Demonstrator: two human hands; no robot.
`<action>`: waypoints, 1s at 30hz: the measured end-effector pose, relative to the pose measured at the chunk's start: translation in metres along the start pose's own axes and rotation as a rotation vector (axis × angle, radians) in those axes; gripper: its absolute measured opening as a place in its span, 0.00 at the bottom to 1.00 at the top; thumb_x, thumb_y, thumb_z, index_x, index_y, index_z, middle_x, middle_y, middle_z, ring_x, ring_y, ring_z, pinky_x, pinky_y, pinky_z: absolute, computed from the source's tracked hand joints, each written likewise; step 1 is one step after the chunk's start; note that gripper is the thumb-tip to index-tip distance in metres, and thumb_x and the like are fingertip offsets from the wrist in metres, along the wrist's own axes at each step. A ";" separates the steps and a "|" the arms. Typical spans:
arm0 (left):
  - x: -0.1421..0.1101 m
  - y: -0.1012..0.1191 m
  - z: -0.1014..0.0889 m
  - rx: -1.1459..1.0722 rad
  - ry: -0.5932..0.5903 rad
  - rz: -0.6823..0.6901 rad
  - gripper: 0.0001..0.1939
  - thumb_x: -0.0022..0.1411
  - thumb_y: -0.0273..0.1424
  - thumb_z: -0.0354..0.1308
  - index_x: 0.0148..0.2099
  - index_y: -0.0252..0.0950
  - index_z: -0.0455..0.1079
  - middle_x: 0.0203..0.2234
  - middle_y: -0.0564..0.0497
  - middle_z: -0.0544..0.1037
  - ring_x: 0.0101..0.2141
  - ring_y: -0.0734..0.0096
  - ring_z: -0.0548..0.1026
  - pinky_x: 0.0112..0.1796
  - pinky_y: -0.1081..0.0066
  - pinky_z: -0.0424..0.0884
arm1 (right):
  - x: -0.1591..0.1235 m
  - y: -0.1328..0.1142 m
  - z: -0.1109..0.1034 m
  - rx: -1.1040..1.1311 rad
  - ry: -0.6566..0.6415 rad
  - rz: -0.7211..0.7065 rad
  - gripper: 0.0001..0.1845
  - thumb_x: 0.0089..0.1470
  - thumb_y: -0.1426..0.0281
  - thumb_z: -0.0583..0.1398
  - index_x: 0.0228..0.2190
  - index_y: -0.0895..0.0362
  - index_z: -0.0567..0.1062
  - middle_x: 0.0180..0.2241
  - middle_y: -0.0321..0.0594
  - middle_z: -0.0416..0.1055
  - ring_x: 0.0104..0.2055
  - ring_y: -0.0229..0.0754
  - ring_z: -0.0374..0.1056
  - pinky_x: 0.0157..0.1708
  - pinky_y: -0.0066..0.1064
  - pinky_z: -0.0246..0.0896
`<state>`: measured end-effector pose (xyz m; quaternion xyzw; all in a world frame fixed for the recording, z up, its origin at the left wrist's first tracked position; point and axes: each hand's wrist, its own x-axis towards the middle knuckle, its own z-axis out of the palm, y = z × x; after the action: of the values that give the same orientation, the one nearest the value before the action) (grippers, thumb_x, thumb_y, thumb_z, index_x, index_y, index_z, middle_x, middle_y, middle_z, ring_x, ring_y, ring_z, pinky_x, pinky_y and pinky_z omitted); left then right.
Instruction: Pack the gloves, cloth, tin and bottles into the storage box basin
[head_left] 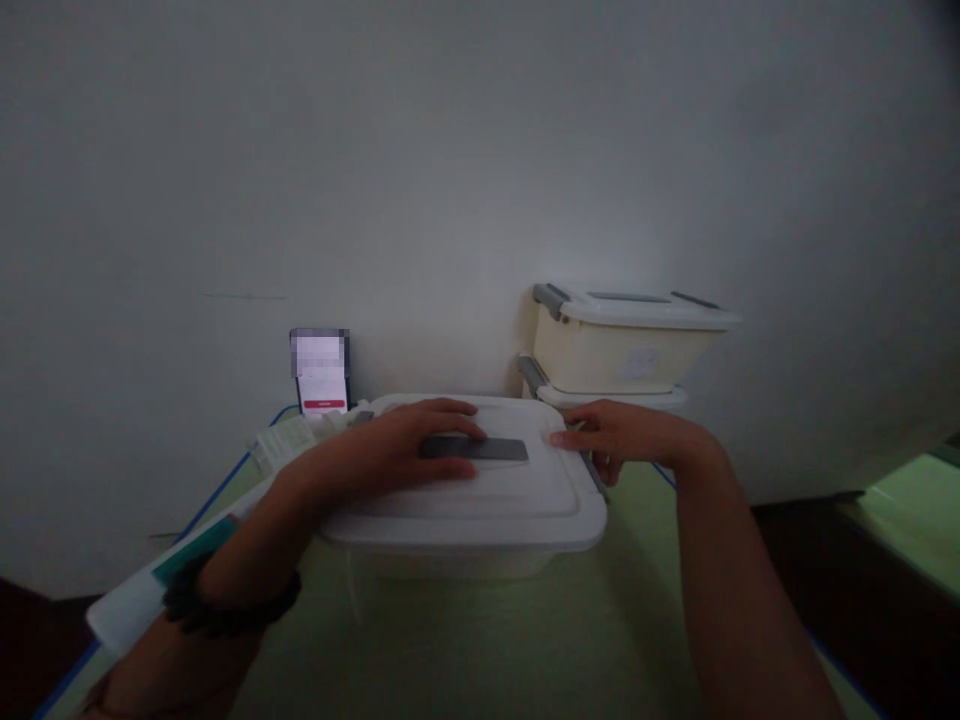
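Note:
A storage box with a white lid (pixel 465 505) stands on the green tabletop in front of me, its lid on top and a grey strip (pixel 506 450) in the lid's middle. My left hand (pixel 420 440) lies on the lid with its fingers spread across the grey strip. At the box's right end is my right hand (pixel 615 436), the thumb on the lid's edge and the other fingers bent down by the grey side latch (pixel 595 478). Those fingers partly cover the latch. What is inside the box cannot be seen.
Two similar boxes with grey latches are stacked against the wall, the upper box (pixel 622 350) at back right. A phone (pixel 322 375) with a lit screen leans on the wall. A white bottle or tube with a teal band (pixel 199 545) lies under my left forearm.

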<state>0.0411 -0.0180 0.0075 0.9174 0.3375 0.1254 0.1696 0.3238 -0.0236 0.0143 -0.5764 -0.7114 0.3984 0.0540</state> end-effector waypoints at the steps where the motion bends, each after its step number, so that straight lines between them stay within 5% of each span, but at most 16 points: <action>1: 0.001 0.002 0.001 -0.023 0.001 0.013 0.20 0.58 0.45 0.50 0.51 0.47 0.65 0.55 0.54 0.64 0.52 0.67 0.65 0.53 0.66 0.58 | 0.001 0.000 0.000 0.014 0.004 0.004 0.31 0.47 0.49 0.55 0.41 0.63 0.69 0.26 0.45 0.72 0.23 0.39 0.69 0.23 0.30 0.69; 6: 0.006 -0.004 0.007 -0.051 0.053 0.024 0.20 0.58 0.44 0.51 0.51 0.43 0.67 0.53 0.53 0.68 0.51 0.69 0.67 0.52 0.68 0.59 | 0.005 0.003 0.002 0.077 0.024 -0.020 0.25 0.51 0.54 0.55 0.41 0.61 0.70 0.34 0.47 0.73 0.28 0.40 0.71 0.27 0.31 0.70; 18: 0.007 -0.002 0.009 0.159 0.097 0.012 0.19 0.61 0.43 0.47 0.51 0.43 0.67 0.49 0.52 0.72 0.48 0.65 0.70 0.50 0.65 0.61 | 0.010 0.006 0.004 -0.020 0.102 -0.061 0.19 0.57 0.61 0.48 0.40 0.62 0.69 0.31 0.45 0.72 0.25 0.38 0.69 0.25 0.29 0.67; 25: 0.006 0.009 0.009 0.197 0.127 -0.021 0.17 0.63 0.37 0.44 0.49 0.40 0.68 0.47 0.51 0.73 0.46 0.64 0.71 0.49 0.65 0.62 | 0.007 0.000 0.006 -0.112 0.132 -0.072 0.21 0.56 0.56 0.48 0.25 0.59 0.67 0.14 0.32 0.61 0.14 0.32 0.57 0.18 0.26 0.57; 30: 0.008 -0.003 0.010 0.120 0.150 -0.006 0.17 0.63 0.39 0.44 0.46 0.39 0.69 0.44 0.51 0.75 0.43 0.67 0.72 0.47 0.67 0.64 | 0.009 0.008 0.005 0.099 0.083 -0.092 0.22 0.55 0.54 0.49 0.26 0.60 0.68 0.16 0.34 0.63 0.17 0.34 0.62 0.21 0.27 0.60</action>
<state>0.0485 -0.0126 -0.0017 0.9129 0.3588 0.1730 0.0889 0.3243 -0.0184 0.0029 -0.5559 -0.7136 0.4059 0.1304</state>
